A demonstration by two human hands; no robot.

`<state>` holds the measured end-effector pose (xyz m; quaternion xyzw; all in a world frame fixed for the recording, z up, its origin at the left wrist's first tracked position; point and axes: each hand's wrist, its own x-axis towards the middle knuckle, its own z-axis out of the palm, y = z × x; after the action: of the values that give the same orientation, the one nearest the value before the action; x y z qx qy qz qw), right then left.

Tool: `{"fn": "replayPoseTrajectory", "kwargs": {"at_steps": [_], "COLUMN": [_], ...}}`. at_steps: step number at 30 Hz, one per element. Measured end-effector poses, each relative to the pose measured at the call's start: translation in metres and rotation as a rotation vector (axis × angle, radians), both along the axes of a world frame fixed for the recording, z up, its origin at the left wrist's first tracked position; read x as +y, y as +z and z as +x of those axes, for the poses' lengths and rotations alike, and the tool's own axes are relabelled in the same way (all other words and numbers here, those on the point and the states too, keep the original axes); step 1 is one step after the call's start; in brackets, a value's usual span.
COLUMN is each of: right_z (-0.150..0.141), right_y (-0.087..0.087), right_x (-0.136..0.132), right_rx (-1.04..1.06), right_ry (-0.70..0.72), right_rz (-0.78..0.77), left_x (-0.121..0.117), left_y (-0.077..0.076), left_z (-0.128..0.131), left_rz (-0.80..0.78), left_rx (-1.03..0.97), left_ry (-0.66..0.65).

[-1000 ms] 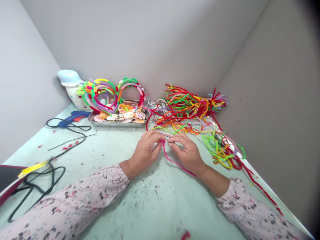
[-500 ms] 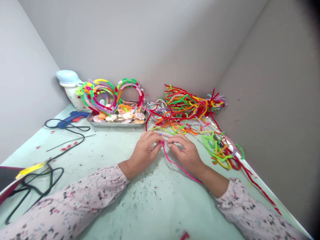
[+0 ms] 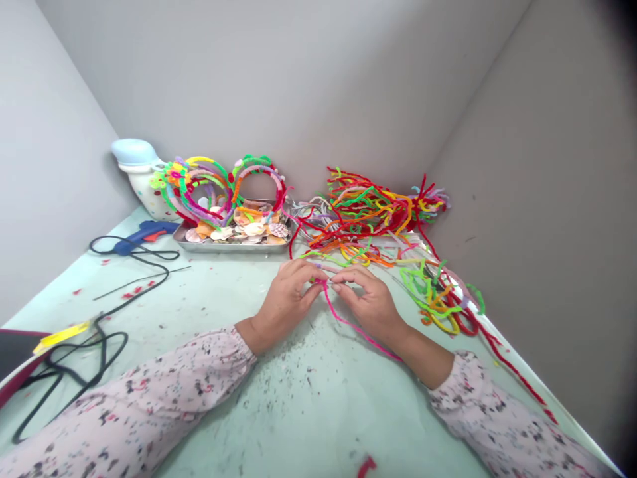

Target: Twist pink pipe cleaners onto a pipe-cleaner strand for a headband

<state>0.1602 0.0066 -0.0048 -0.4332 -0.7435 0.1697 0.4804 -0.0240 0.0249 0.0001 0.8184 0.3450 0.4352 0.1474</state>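
In the middle of the table, my left hand [image 3: 286, 299] is closed in a pinch on a bright pink pipe cleaner [image 3: 351, 325], bunched at the fingertips. Its loose tail runs down to the right and passes under my right wrist. My right hand [image 3: 371, 302] is closed too, thumb and forefinger pressed together close to the left fingertips. A thin greyish bit shows at those right fingertips, too small to name. Just behind both hands lies a pale pink and lilac fuzzy strip [image 3: 327, 267], partly hidden by the fingers.
A metal tray [image 3: 233, 248] of seashells holds colourful fuzzy headbands [image 3: 199, 189]. Right of it lies a heap of pipe cleaners [image 3: 373, 206], with a green and yellow tangle [image 3: 432, 292] nearer. At left are a blue glue gun [image 3: 142, 236], black cord [image 3: 102, 338] and white container [image 3: 144, 182].
Both hands stay nearly in place, still pinching close together; the fingers shift only slightly. The view has tilted a little.
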Motion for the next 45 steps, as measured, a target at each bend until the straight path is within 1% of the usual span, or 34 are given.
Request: {"fn": "replayPoseTrajectory", "kwargs": {"at_steps": [17, 29, 34, 37, 40, 43, 45], "right_z": [0.0007, 0.0023, 0.0015, 0.0016, 0.0018, 0.0019, 0.0017], "right_y": [-0.0009, -0.0024, -0.0035, -0.0032, -0.0027, -0.0028, -0.0028], "right_x": [0.0013, 0.0029, 0.0018, 0.0022, 0.0027, 0.0030, 0.0031], "right_rx": [0.006, -0.002, 0.022, 0.008, 0.004, -0.009, 0.007], "right_ry": [0.022, 0.051, 0.035, 0.050, 0.033, 0.037, 0.021], "right_rz": [-0.004, -0.002, -0.040, -0.034, -0.046, -0.011, -0.017], "left_x": [0.0002, -0.0034, -0.0034, -0.0031, -0.0030, -0.0027, -0.0024], "left_y": [-0.0013, 0.0017, 0.0018, 0.0013, 0.0012, 0.0011, 0.0009], "left_z": [-0.0007, -0.0003, 0.0000, 0.0004, 0.0007, 0.0007, 0.0006], "left_rz": [-0.006, -0.059, -0.064, -0.059, -0.060, -0.052, -0.050], "left_rx": [0.000, -0.026, -0.040, -0.035, -0.032, -0.040, -0.040], "left_ry": [-0.008, -0.017, -0.019, -0.017, -0.004, 0.005, 0.002]}}
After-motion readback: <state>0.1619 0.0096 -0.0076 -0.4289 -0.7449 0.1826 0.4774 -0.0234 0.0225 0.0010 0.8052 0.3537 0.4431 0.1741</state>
